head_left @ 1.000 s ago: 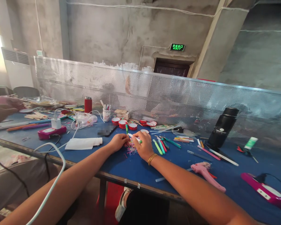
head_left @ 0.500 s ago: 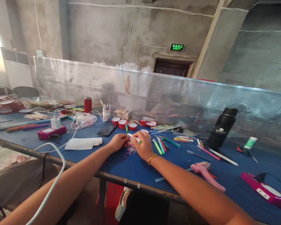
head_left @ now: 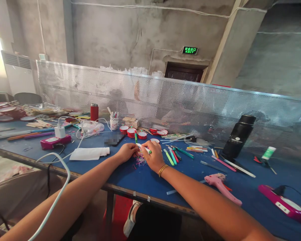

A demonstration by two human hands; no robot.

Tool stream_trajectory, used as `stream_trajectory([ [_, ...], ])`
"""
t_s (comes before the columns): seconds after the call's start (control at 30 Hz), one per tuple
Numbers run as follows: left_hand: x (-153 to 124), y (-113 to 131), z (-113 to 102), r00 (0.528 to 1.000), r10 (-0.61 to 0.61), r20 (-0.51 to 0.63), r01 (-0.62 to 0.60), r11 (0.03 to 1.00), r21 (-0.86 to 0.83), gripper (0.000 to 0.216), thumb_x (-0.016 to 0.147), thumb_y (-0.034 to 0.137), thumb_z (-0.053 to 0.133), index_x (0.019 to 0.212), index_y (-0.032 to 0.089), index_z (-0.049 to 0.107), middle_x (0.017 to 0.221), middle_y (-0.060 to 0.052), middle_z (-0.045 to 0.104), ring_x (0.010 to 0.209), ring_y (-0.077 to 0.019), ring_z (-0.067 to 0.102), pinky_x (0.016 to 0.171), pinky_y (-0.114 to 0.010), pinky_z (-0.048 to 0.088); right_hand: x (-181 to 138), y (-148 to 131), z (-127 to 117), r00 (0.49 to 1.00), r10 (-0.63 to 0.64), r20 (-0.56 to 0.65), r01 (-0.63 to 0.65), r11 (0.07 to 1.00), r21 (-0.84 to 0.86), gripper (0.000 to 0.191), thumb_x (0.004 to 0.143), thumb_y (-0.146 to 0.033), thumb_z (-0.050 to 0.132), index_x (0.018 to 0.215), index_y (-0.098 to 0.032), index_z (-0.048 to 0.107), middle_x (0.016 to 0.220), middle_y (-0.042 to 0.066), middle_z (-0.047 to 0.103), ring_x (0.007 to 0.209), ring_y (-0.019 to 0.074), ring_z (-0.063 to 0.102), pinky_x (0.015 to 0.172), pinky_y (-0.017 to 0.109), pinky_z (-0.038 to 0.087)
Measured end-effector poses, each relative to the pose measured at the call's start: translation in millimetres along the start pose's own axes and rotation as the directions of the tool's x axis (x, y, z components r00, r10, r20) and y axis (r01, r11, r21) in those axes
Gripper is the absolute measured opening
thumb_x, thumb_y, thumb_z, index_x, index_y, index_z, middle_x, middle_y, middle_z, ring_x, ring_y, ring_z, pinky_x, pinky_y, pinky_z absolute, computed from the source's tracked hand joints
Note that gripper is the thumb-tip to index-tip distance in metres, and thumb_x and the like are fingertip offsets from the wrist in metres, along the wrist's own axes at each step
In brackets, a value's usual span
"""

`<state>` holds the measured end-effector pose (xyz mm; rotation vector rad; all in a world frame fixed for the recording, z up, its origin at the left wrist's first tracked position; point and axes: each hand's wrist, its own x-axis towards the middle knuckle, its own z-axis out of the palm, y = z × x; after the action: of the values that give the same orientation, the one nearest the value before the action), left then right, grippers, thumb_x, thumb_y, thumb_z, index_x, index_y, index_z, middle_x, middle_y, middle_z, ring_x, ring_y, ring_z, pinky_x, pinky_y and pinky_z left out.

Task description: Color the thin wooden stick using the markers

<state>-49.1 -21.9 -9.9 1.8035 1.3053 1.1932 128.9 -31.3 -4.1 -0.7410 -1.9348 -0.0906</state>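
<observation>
My left hand [head_left: 126, 152] is closed, its fingertips pinching a small upright stick [head_left: 135, 137] that shows red, green and white bands; its lower end is hidden by the fingers. My right hand [head_left: 155, 156], with a gold chain bracelet [head_left: 162, 170] at the wrist, grips a white marker pen [head_left: 144, 148] with a green end. The pen's front points left, close to the left fingertips; whether it touches the stick I cannot tell. Under both hands lies a tangle of thin pink and white strands [head_left: 141, 161] on the blue table [head_left: 130, 179].
Right of my hands lie several coloured markers [head_left: 172, 156], a pink glue gun [head_left: 223, 188] and a black flask [head_left: 238, 137]. Red-rimmed round pieces [head_left: 131, 132] and a pen cup [head_left: 113, 122] stand behind. A white paper [head_left: 86, 154] and cable [head_left: 65, 170] lie left.
Almost nothing differs. Both hands stay in the same place with the stick and pen; the pen's angle seems slightly changed.
</observation>
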Motion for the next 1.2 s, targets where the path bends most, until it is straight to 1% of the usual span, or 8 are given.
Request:
stream_trajectory([
  [0.17,-0.4,0.1,0.4,1.0,-0.009,-0.008,0.009,1.0,-0.018,0.032,0.077,0.046,0.062,0.071,0.015,0.063,0.058,0.001,0.062,0.05,-0.0107,0.052,0.051,-0.023,0.039,1.5,0.9,-0.2,0.998,0.056,-0.018,-0.057,0.998,-0.019,0.013,0.092,-0.03,0.053,0.085,-0.022,0.06,0.086,0.002,0.066,0.089,0.0189,0.056,0.089,0.034,0.036],
  [0.37,-2.0,1.4,3.4,1.0,0.003,-0.009,-0.003,0.999,0.036,0.03,0.078,0.044,0.059,0.067,0.016,0.062,0.058,0.001,0.062,0.051,-0.0116,0.053,0.054,-0.024,0.04,0.7,1.3,-2.8,0.997,0.062,-0.037,-0.062,0.998,0.002,0.013,0.092,-0.03,0.052,0.085,-0.022,0.059,0.087,0.002,0.066,0.089,0.0192,0.057,0.088,0.034,0.037],
  [0.57,-3.1,2.0,6.1,0.999,-0.03,0.02,0.029,0.998,0.054,0.028,0.083,0.041,0.054,0.068,0.018,0.059,0.056,0.002,0.06,0.051,-0.0116,0.053,0.053,-0.023,0.039,-2.6,1.5,-5.5,0.996,0.087,-0.014,-0.086,0.995,0.048,0.014,0.093,-0.032,0.05,0.087,-0.023,0.06,0.089,0.002,0.066,0.09,0.0185,0.058,0.087,0.033,0.039],
  [0.7,-1.2,-0.7,4.9,0.998,-0.032,0.061,0.031,0.999,0.02,0.024,0.083,0.038,0.054,0.07,0.018,0.058,0.06,0.002,0.062,0.053,-0.0114,0.053,0.053,-0.023,0.04,-2.2,-3.2,-10.6,0.994,0.105,-0.013,-0.104,0.992,0.069,0.013,0.093,-0.032,0.05,0.089,-0.023,0.059,0.091,0.003,0.065,0.091,0.0196,0.058,0.089,0.035,0.04],
  [0.87,0.0,3.1,-2.0,0.982,-0.113,0.153,0.125,0.99,-0.07,0.022,0.08,0.038,0.056,0.071,0.019,0.059,0.059,0.002,0.062,0.051,-0.0115,0.052,0.052,-0.023,0.039,-0.5,-6.2,-13.1,0.996,0.087,0.015,-0.088,0.992,0.087,0.014,0.095,-0.029,0.047,0.098,-0.025,0.06,0.096,0.004,0.066,0.096,0.0211,0.058,0.089,0.039,0.042],
  [0.97,-0.4,5.1,-7.0,0.964,-0.151,0.218,0.179,0.977,-0.116,0.023,0.079,0.04,0.057,0.069,0.019,0.057,0.059,0.001,0.062,0.05,-0.0111,0.051,0.05,-0.023,0.038,-0.9,-4.3,-10.2,0.998,0.07,0.009,-0.07,0.993,0.09,0.015,0.095,-0.027,0.048,0.1,-0.027,0.061,0.095,0.004,0.066,0.094,0.0214,0.059,0.086,0.039,0.043],
  [1.1,-2.6,3.3,-10.4,0.949,-0.104,0.297,0.134,0.987,-0.084,0.029,0.081,0.043,0.056,0.063,0.02,0.056,0.058,0.0,0.06,0.049,-0.0115,0.051,0.05,-0.023,0.038,0.7,-0.9,-7.2,0.997,0.073,0.008,-0.074,0.993,0.087,0.016,0.093,-0.023,0.05,0.103,-0.03,0.061,0.097,0.004,0.065,0.095,0.0225,0.059,0.084,0.041,0.045],
  [1.2,-4.0,1.4,-9.8,0.962,-0.098,0.253,0.123,0.989,-0.085,0.032,0.084,0.045,0.053,0.062,0.021,0.056,0.059,0.0,0.06,0.049,-0.0121,0.05,0.05,-0.025,0.037,3.9,0.7,-6.7,0.998,0.068,0.011,-0.069,0.995,0.071,0.017,0.091,-0.021,0.052,0.104,-0.03,0.06,0.097,0.004,0.065,0.094,0.0223,0.059,0.086,0.042,0.045],
])
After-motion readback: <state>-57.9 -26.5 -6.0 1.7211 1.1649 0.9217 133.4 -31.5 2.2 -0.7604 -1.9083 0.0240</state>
